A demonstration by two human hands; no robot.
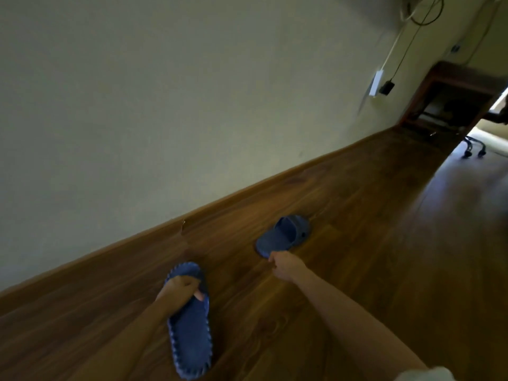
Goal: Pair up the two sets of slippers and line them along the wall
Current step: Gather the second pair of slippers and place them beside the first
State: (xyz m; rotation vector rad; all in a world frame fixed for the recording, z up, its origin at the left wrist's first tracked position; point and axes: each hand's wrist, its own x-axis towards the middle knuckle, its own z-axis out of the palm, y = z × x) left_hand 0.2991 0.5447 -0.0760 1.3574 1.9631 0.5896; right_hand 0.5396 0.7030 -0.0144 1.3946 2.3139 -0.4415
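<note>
Two dark blue slippers are in view on the wooden floor (357, 257). The near slipper (189, 334) has a zigzag-stitched edge and points toward the wall (165, 105). My left hand (182, 288) grips its toe strap from the left side. The far slipper (284, 235) is a smooth slide lying at an angle a short way from the skirting board (247, 193). My right hand (286, 266) pinches its heel end with closed fingers. No other slippers are visible.
A white power strip (376, 83) and a black adapter (387, 87) hang on the wall with cables above. A dark wooden table (453, 92) stands at the far right by the wall. Chair castors (474, 151) show beyond it.
</note>
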